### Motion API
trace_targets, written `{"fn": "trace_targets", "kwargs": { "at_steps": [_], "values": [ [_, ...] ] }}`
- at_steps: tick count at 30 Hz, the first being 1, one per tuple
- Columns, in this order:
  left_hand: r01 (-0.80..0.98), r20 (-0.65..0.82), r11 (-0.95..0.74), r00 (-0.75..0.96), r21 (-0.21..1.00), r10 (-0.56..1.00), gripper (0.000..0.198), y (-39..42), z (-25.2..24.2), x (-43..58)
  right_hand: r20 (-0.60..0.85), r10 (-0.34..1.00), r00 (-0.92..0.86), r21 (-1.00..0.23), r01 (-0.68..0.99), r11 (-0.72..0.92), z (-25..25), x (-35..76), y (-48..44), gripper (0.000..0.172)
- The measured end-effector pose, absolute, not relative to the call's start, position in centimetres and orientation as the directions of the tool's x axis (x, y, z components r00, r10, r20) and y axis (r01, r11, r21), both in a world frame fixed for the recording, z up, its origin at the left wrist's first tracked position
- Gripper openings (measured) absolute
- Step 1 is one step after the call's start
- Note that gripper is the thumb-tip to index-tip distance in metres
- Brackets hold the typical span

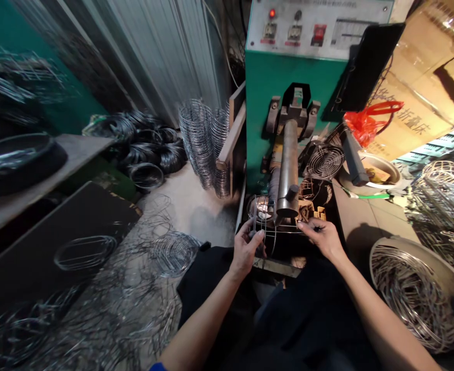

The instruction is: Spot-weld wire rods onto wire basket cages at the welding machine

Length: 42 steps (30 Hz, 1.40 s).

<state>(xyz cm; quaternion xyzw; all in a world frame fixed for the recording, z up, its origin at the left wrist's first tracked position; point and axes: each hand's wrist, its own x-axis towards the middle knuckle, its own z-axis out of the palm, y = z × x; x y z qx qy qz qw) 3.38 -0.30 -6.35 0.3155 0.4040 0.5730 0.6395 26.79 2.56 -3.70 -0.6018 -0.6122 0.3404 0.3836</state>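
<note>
Both my hands hold a round wire guard (267, 219) under the thick steel arm (289, 170) of a green welding machine (289, 77). My left hand (246, 250) is closed on the guard's left rim, thumb and fingers pinched round the wires. On the guard's right side my right hand (321, 236) grips with the fingers curled over the wire. The guard lies partly behind the steel arm's lower end.
Stacks of finished wire guards (206, 141) stand left of the machine. Loose wire rings (175, 252) litter the floor at left. A tub of bent wires (412, 293) sits at right. A small fan (323, 161) and a red bag (366, 123) are beside the machine.
</note>
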Motion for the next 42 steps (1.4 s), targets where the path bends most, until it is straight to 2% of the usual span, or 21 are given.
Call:
{"fn": "trace_targets", "kwargs": {
  "at_steps": [10,14,16,17,19,21,22,24,27,29,34,37,39,41,42],
  "values": [
    [-0.444,-0.177,0.162,0.008,0.881,0.984,0.067,-0.1,-6.1,3.0,0.15,0.987,0.052,-0.851,0.516,0.103,-3.1,26.0,2.6,0.056],
    [-0.395,-0.201,0.17,-0.038,0.903,0.979,0.059,-0.1,-5.2,3.2,0.295,0.956,0.007,-0.781,0.578,0.237,-4.0,27.3,1.4,0.043],
    [-0.366,-0.212,0.171,-0.076,0.915,0.974,0.052,0.3,-4.9,3.7,0.322,0.947,0.021,-0.71,0.667,0.227,-5.1,30.6,0.4,0.039],
    [-0.35,-0.215,0.168,-0.1,0.922,0.971,0.048,0.5,-4.8,4.0,0.296,0.953,0.064,-0.665,0.73,0.157,-5.7,32.8,-0.4,0.041],
    [-0.318,-0.212,0.157,-0.145,0.935,0.966,0.041,0.5,-4.6,4.6,0.154,0.95,0.27,-0.538,0.83,-0.149,-6.9,38.1,-2.9,0.039],
    [-0.295,-0.201,0.146,-0.165,0.944,0.966,0.035,0.3,-4.3,4.9,-0.014,0.831,0.557,-0.357,0.773,-0.524,-8.1,43.4,-5.9,0.031],
    [-0.283,-0.195,0.143,-0.166,0.948,0.967,0.033,0.2,-4.2,5.0,-0.063,0.753,0.655,-0.293,0.71,-0.641,-8.7,45.7,-7.4,0.028],
    [-0.256,-0.192,0.148,-0.157,0.955,0.969,0.029,0.0,-3.9,5.1,-0.135,0.627,0.767,-0.206,0.598,-0.775,-10.3,49.2,-10.1,0.025],
    [-0.219,-0.192,0.156,-0.157,0.963,0.969,0.025,0.1,-3.6,5.2,-0.206,0.51,0.835,-0.136,0.492,-0.86,-12.5,51.3,-12.7,0.02],
    [-0.198,-0.186,0.154,-0.155,0.968,0.97,0.022,0.2,-3.4,5.2,-0.224,0.46,0.859,-0.114,0.445,-0.888,-13.5,51.5,-13.3,0.023],
    [-0.18,-0.174,0.145,-0.155,0.973,0.972,0.023,0.0,-2.9,5.5,-0.162,0.392,0.905,-0.151,0.37,-0.917,-11.2,52.5,-12.5,0.034],
    [-0.188,-0.193,0.159,-0.179,0.969,0.965,0.029,-0.6,-3.0,5.1,-0.027,0.446,0.894,-0.229,0.429,-0.874,-7.0,52.9,-12.1,0.038],
    [-0.217,-0.212,0.169,-0.194,0.961,0.958,0.039,-1.4,-3.6,4.5,0.139,0.567,0.812,-0.392,0.571,-0.721,-4.0,52.1,-11.8,0.041],
    [-0.251,-0.23,0.177,-0.198,0.952,0.953,0.052,-2.5,-4.3,3.8,0.285,0.678,0.677,-0.593,0.681,-0.431,-1.5,50.0,-11.1,0.043],
    [-0.263,-0.238,0.184,-0.193,0.947,0.952,0.059,-3.2,-4.6,3.4,0.32,0.723,0.613,-0.677,0.681,-0.278,-0.6,48.6,-10.6,0.044]
  ]
}}
